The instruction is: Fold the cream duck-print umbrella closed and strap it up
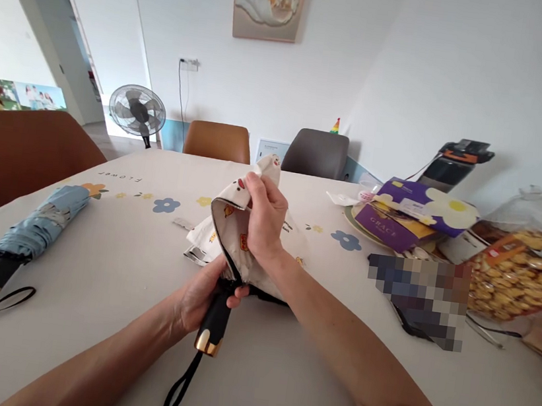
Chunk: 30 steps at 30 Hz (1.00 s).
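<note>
A white folding umbrella (229,224) with small printed figures is held over the middle of the table, its canopy loose and partly folded. My left hand (204,291) wraps round it where the black handle (214,322) meets the cloth. That handle has a gold end and a black wrist loop hanging toward me. Higher up, my right hand (265,219) pinches a fold of the canopy cloth. Part of the canopy spreads behind my right wrist. To the left lies a blue folded umbrella (43,223) with a black and gold handle, touched by neither hand.
On the right of the table (96,353) are a purple box (393,222), a dark bottle (448,166), a large clear container of biscuits (532,270) and a pixelated dark object (418,302). Chairs (218,141) and a fan (137,110) stand beyond the far edge.
</note>
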Motion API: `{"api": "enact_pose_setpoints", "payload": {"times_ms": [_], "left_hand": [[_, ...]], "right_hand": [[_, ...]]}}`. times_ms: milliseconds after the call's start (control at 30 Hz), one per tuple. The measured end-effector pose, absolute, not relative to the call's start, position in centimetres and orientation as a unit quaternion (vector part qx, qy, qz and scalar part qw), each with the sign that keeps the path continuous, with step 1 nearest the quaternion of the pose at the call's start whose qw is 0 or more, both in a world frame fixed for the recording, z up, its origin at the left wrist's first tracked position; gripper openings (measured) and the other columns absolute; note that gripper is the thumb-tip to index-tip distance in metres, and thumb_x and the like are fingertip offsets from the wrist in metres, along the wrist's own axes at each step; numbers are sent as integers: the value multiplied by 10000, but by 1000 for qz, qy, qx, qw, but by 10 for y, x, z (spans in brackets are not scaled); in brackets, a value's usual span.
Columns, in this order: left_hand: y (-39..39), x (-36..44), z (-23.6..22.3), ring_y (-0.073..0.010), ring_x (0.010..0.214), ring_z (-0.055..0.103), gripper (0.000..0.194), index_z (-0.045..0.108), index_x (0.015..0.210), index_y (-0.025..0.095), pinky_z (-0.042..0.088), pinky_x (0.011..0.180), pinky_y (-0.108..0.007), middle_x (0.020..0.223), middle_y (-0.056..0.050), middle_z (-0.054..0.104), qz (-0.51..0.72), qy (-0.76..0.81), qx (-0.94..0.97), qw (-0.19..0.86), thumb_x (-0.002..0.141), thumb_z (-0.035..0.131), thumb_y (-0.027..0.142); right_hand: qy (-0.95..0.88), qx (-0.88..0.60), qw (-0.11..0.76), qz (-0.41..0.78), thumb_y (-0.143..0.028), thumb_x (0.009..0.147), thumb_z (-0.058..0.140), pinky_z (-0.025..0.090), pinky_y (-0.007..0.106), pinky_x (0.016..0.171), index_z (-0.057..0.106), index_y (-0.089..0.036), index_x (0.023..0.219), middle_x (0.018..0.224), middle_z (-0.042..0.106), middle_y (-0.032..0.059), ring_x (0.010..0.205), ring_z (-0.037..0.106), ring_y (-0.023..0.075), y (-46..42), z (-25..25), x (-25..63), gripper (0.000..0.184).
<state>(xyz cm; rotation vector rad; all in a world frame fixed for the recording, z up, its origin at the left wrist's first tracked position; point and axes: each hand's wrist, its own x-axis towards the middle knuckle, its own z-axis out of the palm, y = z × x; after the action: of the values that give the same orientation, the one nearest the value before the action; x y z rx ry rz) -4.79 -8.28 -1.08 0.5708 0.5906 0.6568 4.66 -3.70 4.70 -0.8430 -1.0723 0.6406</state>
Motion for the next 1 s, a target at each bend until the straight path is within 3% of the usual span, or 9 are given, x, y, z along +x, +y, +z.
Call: {"api": "enact_pose_setpoints", "payload": {"times_ms": [100,267,400,567,633,733,833,1000], "left_hand": [[-82,-50,-12,-75,491,430,86,524,712,145,335,377,-161,628,-7,477,324,261,267,869,690,537,228],[-79,-55,-16,-101,542,462,171,565,754,126,367,427,-198,665,-35,513,327,261,290,861,587,565,160],[-82,-51,-17,-71,496,417,266,508,687,141,310,404,-173,580,4,456,320,337,363,808,634,717,297],[-85,-46,-17,-47,451,365,373,485,830,172,255,369,-157,597,43,441,322,378,397,772,666,725,405],[-86,-45,-17,-48,433,357,348,472,846,180,249,362,-154,576,49,444,312,386,395,773,698,693,404],[-88,-46,-16,-37,381,325,292,463,814,178,238,353,-147,516,52,446,278,397,384,785,727,654,381],[-87,-47,-16,-26,348,285,264,465,776,170,216,343,-137,464,50,424,244,386,337,823,752,604,393],[-77,-53,-22,-31,353,296,271,454,745,174,214,329,-130,469,42,411,258,347,291,854,758,577,416]], "right_hand": [[-497,-411,718,263,-421,811,470,407,233,599,335,-199,573,611,465,-16,650,495,118,-33,45,42,352],[-495,-386,733,262,-387,814,485,400,240,604,296,-201,554,554,390,-30,617,474,116,-27,44,42,372],[-516,-394,715,259,-377,823,493,391,238,592,281,-201,547,541,347,-36,578,436,107,-26,42,41,390],[-556,-397,674,280,-354,823,503,412,243,634,351,-190,507,562,446,-27,634,503,116,-24,37,41,387],[-576,-402,643,307,-353,818,507,432,251,657,457,-191,545,626,532,-16,687,545,129,-21,37,44,321],[-599,-390,616,331,-348,803,537,456,292,796,622,-228,859,938,641,15,912,584,164,-12,40,56,157],[-587,-397,647,281,-332,778,580,389,350,958,572,-251,1086,1233,551,35,1154,494,189,-1,46,77,318],[-518,-452,692,218,-356,783,547,385,403,958,551,-227,1047,1205,553,66,1155,494,215,12,54,113,294]]}}
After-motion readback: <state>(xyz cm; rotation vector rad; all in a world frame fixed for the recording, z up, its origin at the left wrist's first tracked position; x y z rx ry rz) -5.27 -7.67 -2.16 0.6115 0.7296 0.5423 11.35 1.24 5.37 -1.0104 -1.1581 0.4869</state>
